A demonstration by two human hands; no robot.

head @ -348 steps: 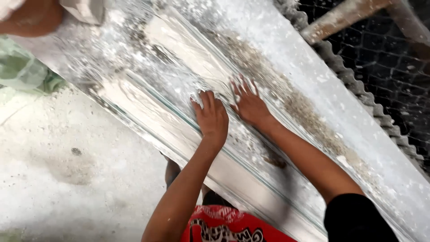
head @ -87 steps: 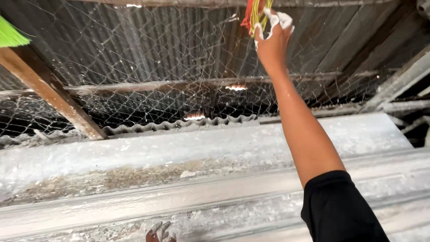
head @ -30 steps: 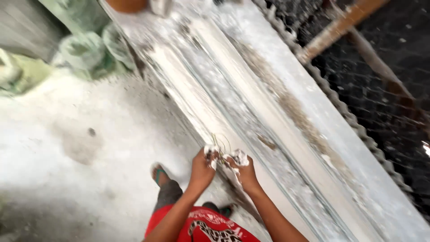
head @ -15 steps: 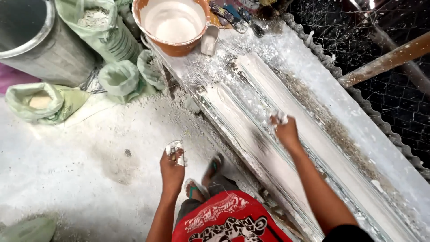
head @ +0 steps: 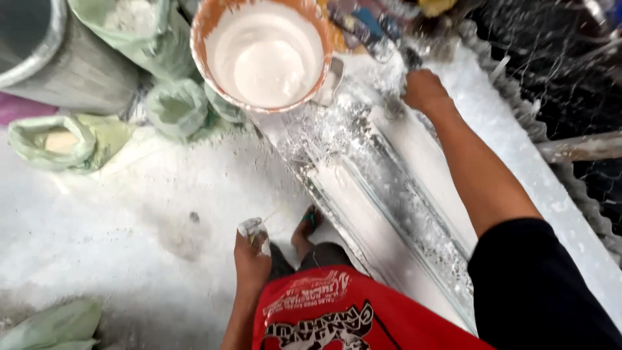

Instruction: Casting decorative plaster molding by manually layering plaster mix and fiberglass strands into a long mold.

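The left hand (head: 251,258) hangs low at the person's side, fingers closed around a small white, plaster-caked wad (head: 251,228) that pokes out above the fist. Just beside that hand, toward the body, are a red printed shirt (head: 337,311) and a sandalled foot (head: 310,223) on the white-dusted floor (head: 116,220). The right hand (head: 424,91) reaches far forward, loosely curled and pressed down on the far end of a long, plaster-coated mould (head: 382,188); whether it grips anything cannot be told, as motion blurs the fingers. The mould runs from that hand back toward the person, its glossy grooves wet and speckled white. Just left of the right hand stands an orange bucket (head: 262,52) holding pale liquid plaster, touching the mould's end. Beyond the bucket, further left, sit green sacks (head: 175,107) of white powder and a grey drum (head: 61,61). To the right of the right arm, wire mesh (head: 557,58) backs the bench.
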